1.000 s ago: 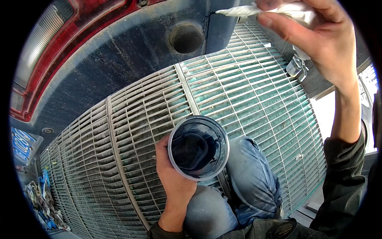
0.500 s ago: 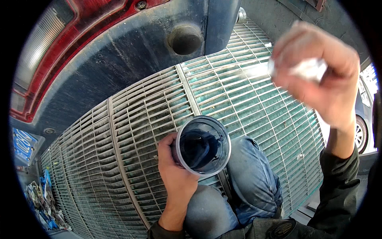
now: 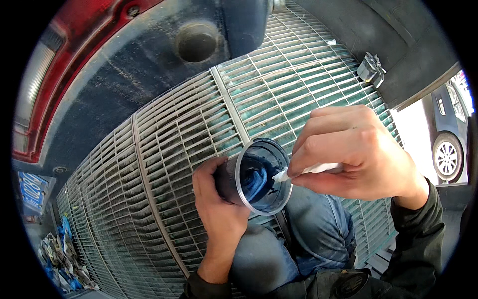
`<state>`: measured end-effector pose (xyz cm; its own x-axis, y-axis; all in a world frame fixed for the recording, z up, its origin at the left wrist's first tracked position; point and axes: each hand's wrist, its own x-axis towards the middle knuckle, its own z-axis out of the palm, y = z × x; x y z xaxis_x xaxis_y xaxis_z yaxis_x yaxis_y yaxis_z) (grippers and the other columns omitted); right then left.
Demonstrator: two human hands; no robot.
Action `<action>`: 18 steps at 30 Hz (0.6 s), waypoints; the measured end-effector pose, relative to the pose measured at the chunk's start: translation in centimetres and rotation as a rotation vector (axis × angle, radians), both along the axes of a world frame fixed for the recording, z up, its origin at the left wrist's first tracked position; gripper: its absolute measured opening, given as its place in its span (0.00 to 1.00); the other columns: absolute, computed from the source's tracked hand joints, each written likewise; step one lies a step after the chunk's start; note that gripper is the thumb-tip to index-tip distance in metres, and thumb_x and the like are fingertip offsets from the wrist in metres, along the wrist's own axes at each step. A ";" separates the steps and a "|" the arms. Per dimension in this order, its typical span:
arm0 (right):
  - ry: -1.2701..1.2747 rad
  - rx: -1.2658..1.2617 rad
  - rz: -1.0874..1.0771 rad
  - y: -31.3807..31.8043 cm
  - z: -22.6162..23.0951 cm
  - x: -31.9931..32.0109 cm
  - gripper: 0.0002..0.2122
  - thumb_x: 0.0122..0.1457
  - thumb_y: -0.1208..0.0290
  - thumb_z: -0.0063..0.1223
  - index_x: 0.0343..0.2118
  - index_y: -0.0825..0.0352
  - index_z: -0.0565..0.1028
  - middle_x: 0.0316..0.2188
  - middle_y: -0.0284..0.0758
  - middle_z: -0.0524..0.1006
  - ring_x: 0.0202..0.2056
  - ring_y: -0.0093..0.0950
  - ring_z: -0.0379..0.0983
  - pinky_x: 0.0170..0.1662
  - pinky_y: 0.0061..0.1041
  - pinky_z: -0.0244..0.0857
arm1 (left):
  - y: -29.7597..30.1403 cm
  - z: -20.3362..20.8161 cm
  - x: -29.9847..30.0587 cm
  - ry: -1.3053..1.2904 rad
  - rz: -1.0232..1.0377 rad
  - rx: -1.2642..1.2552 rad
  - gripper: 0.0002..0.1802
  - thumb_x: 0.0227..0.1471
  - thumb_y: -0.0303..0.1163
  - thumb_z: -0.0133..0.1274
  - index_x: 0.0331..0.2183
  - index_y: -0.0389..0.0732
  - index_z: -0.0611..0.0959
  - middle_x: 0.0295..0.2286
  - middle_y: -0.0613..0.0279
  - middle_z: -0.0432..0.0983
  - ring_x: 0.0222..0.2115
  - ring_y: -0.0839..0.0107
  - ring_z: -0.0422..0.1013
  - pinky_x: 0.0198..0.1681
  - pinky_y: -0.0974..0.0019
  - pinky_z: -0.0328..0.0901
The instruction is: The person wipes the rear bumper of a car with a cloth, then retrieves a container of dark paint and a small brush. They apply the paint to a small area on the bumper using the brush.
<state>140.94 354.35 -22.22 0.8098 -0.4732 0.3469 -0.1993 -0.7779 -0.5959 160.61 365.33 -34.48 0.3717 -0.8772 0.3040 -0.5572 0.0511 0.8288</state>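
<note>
My left hand (image 3: 216, 199) is wrapped around a clear plastic cup (image 3: 286, 202) above my knees. Dark blue paint (image 3: 255, 180) coats the cup's bottom and its inner wall. The cup leans to the right, its mouth facing my right hand. Between the pinched fingers of my right hand (image 3: 356, 152) is a white, tube-like thing with a narrow tip (image 3: 282, 176). That tip sits over the right side of the cup's mouth; whether it touches the paint I cannot tell. Most of its body is hidden in my fingers.
A dark blue car bumper (image 3: 114, 79) with a red tail light (image 3: 50, 84) fills the upper left. Metal floor grating (image 3: 179, 129) lies below. A small metal can (image 3: 371, 70) stands by the wall. Crumpled rubbish (image 3: 62, 256) lies lower left; another car (image 3: 448, 144) is outside right.
My right hand has come down and left from the upper right to the cup, bringing the white tube-like thing. The cup has tipped to the right in my left hand.
</note>
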 end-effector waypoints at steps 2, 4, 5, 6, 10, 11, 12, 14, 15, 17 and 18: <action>0.009 -0.002 -0.005 0.0 -0.2 -0.2 0.08 0.41 0.79 0.68 0.25 0.66 0.79 0.24 0.32 0.79 0.28 0.29 0.75 0.29 0.25 0.68 | -0.1 0.1 -0.2 -0.004 0.003 -0.005 0.33 0.33 0.29 0.69 0.45 0.38 0.74 0.41 0.52 0.70 0.42 0.53 0.70 0.45 0.59 0.66; 0.018 -0.009 -0.008 -0.1 -0.3 -0.2 0.08 0.41 0.79 0.68 0.25 0.66 0.79 0.24 0.32 0.78 0.28 0.29 0.75 0.29 0.26 0.68 | -0.1 0.2 -0.3 0.002 0.003 0.002 0.33 0.33 0.29 0.69 0.45 0.38 0.74 0.41 0.52 0.71 0.42 0.53 0.70 0.45 0.59 0.65; 0.025 -0.015 -0.010 -0.1 -0.5 -0.2 0.08 0.41 0.79 0.68 0.25 0.66 0.79 0.25 0.32 0.78 0.28 0.29 0.75 0.29 0.26 0.68 | -0.2 0.1 -0.4 0.004 0.007 0.007 0.33 0.33 0.29 0.69 0.45 0.38 0.74 0.41 0.52 0.71 0.42 0.53 0.70 0.45 0.59 0.65; 0.032 -0.021 -0.012 -0.2 -0.6 -0.3 0.08 0.41 0.79 0.68 0.25 0.66 0.79 0.25 0.32 0.78 0.28 0.29 0.75 0.29 0.26 0.68 | -0.2 -0.1 -0.4 0.006 0.012 0.012 0.33 0.33 0.29 0.69 0.45 0.38 0.74 0.41 0.52 0.71 0.42 0.53 0.70 0.45 0.59 0.65; 0.042 -0.011 -0.013 -0.7 -0.9 -0.5 0.07 0.42 0.79 0.68 0.25 0.66 0.79 0.24 0.32 0.79 0.28 0.29 0.76 0.29 0.26 0.68 | -0.5 0.1 -0.6 -0.023 -0.001 0.009 0.34 0.33 0.30 0.69 0.45 0.38 0.74 0.40 0.52 0.71 0.42 0.53 0.70 0.46 0.59 0.65; 0.002 0.003 -0.021 -0.8 -0.7 -0.8 0.07 0.42 0.79 0.68 0.25 0.66 0.79 0.24 0.32 0.79 0.28 0.29 0.76 0.29 0.25 0.68 | -0.6 0.0 -0.5 -0.021 -0.001 0.006 0.34 0.33 0.31 0.70 0.45 0.37 0.74 0.40 0.52 0.71 0.42 0.53 0.70 0.45 0.59 0.65; -0.015 0.025 -0.009 -0.9 -0.6 -1.2 0.07 0.42 0.79 0.68 0.25 0.66 0.80 0.24 0.32 0.79 0.28 0.28 0.76 0.29 0.25 0.68 | -0.5 -0.3 -0.3 -0.019 -0.001 0.004 0.35 0.33 0.31 0.70 0.45 0.37 0.74 0.40 0.52 0.71 0.41 0.54 0.70 0.45 0.59 0.65; -0.024 0.075 0.031 -1.0 -0.5 -2.1 0.06 0.43 0.78 0.68 0.25 0.66 0.80 0.24 0.32 0.79 0.28 0.28 0.76 0.29 0.25 0.68 | -0.5 0.0 -0.5 0.008 -0.012 -0.004 0.36 0.33 0.30 0.72 0.46 0.35 0.73 0.41 0.53 0.72 0.42 0.61 0.72 0.46 0.63 0.66; -0.018 0.102 0.057 -1.1 -0.4 -2.5 0.06 0.43 0.78 0.68 0.25 0.66 0.80 0.24 0.32 0.79 0.28 0.27 0.76 0.29 0.24 0.68 | -0.6 0.2 -0.6 0.042 -0.015 0.019 0.37 0.33 0.29 0.72 0.47 0.35 0.72 0.41 0.53 0.72 0.43 0.63 0.72 0.47 0.64 0.66; -0.081 0.134 0.037 -1.3 -0.3 -3.0 0.05 0.46 0.77 0.67 0.25 0.65 0.80 0.25 0.32 0.80 0.28 0.25 0.76 0.30 0.23 0.69 | -0.6 0.5 -0.7 0.109 -0.019 0.073 0.39 0.33 0.27 0.71 0.48 0.34 0.71 0.42 0.54 0.73 0.44 0.66 0.72 0.49 0.66 0.66; -0.124 0.167 0.021 -1.5 -0.3 -3.3 0.04 0.47 0.77 0.67 0.25 0.65 0.80 0.25 0.32 0.80 0.27 0.24 0.77 0.30 0.22 0.70 | -0.6 0.4 -0.6 0.140 -0.051 0.055 0.41 0.32 0.23 0.70 0.50 0.33 0.69 0.43 0.54 0.73 0.45 0.68 0.72 0.51 0.67 0.66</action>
<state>137.64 352.84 -22.54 0.7764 -0.5156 0.3623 -0.1011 -0.6694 -0.7360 160.06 364.76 -34.12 0.3616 -0.9099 0.2033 -0.4334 0.0290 0.9007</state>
